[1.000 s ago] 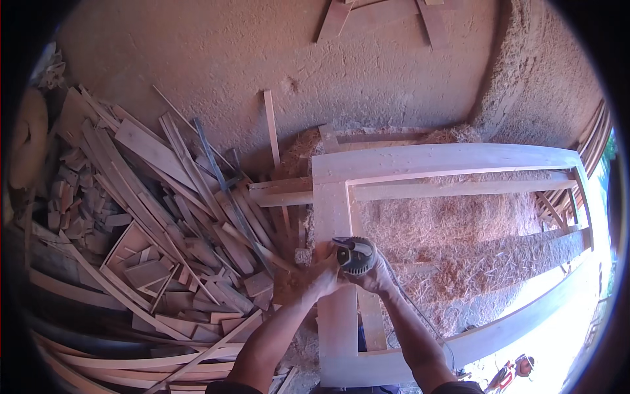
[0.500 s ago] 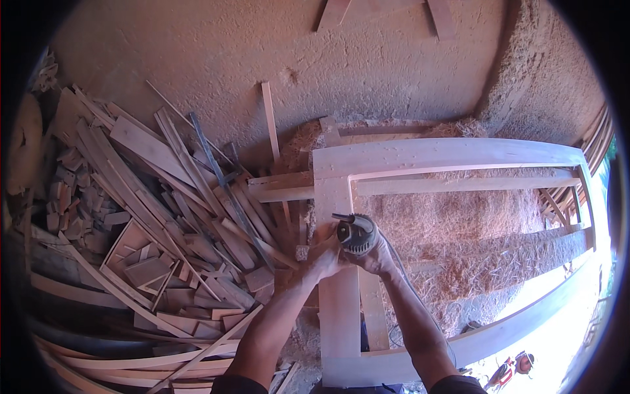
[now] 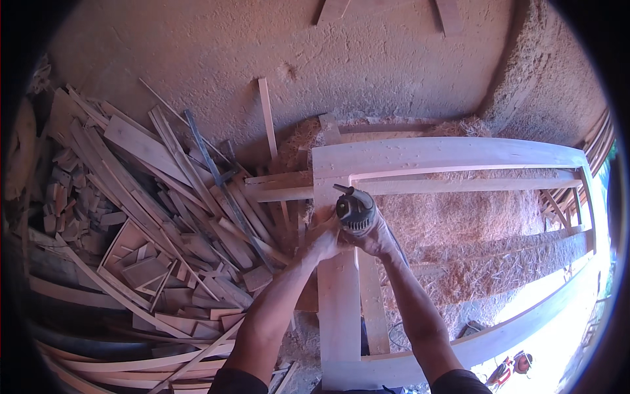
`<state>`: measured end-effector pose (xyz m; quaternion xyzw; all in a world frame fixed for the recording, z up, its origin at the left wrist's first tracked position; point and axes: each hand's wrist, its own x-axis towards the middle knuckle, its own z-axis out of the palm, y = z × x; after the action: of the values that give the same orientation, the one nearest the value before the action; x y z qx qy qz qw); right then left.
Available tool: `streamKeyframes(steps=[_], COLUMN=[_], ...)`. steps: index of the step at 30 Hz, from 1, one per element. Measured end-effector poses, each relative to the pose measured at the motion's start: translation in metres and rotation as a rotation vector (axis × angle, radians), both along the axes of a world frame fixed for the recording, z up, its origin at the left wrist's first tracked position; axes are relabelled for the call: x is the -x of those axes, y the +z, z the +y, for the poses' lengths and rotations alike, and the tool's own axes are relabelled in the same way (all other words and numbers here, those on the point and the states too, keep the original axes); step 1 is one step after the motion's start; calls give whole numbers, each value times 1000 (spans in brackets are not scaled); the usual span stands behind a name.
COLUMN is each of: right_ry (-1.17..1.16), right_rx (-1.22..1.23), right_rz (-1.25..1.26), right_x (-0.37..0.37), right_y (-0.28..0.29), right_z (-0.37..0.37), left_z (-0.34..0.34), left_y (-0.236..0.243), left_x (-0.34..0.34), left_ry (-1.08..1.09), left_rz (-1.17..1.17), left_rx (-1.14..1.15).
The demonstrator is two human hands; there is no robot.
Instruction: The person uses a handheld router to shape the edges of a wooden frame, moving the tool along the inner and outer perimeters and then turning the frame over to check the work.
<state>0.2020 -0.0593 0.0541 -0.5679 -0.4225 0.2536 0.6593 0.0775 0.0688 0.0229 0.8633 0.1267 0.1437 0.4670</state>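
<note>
A corded power tool (image 3: 356, 211) with a dark, round, vented top stands over the left board of a pale wooden frame (image 3: 340, 302). My left hand (image 3: 327, 240) is closed around its left side, partly hidden by the tool. On the other side my right hand (image 3: 378, 240) wraps its fingers around the tool's body. The underside of the tool is out of sight, so its exact kind cannot be made out. Its cord trails down past my right wrist. The frame's wide curved board (image 3: 453, 152) runs along the far side.
Offcuts and long wood strips (image 3: 151, 197) lie heaped at the left. Shavings (image 3: 459, 223) cover the ground inside the frame. A rough wall (image 3: 394, 79) rises behind. A red tool (image 3: 504, 371) lies near the bright lower right, and a thin upright stick (image 3: 268, 118) leans on the wall.
Both hands have moved the power tool a short way farther from me along the frame's left board. The frame stays in place.
</note>
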Motion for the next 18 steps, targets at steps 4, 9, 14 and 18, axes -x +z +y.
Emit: streamKeyframes(steps=[4,9,14,18], right_ry=[62,104,59,31], right_rx=[35,-35,-2,11], right_rz=[52,215,138,68], right_x=[-16,-25,-39,-54], right_y=[-7,2,-12,-44], right_z=[12,22,36,54], left_z=[9,34,51,66], left_y=[22,-9,-15,-23], left_x=[-12,-27,-39,-52], left_ry=[-15,-29,-47,-67], left_rz=[371,374,361,330], left_rx=[-504,-470,-540,-502])
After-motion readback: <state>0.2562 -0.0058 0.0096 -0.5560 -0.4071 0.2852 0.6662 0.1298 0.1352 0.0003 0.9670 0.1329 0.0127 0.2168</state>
